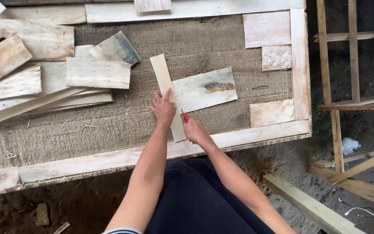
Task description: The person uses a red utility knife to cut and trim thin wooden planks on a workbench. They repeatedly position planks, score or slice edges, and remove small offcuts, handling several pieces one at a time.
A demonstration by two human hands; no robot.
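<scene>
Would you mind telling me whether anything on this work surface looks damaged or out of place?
The wood piece beside the strip under the left hand has a dark stained patch. Wood shavings lie scattered on the surface. The right hand holds a red tool.

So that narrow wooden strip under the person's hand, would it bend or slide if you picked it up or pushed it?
The narrow wooden strip looks thin and flat, so probably light and a little springy, not floppy. It lies on a coarse, fibrous board, so it likely drags rather than slides; the left hand presses it flat anyway. Being flat, it should not roll.
</scene>
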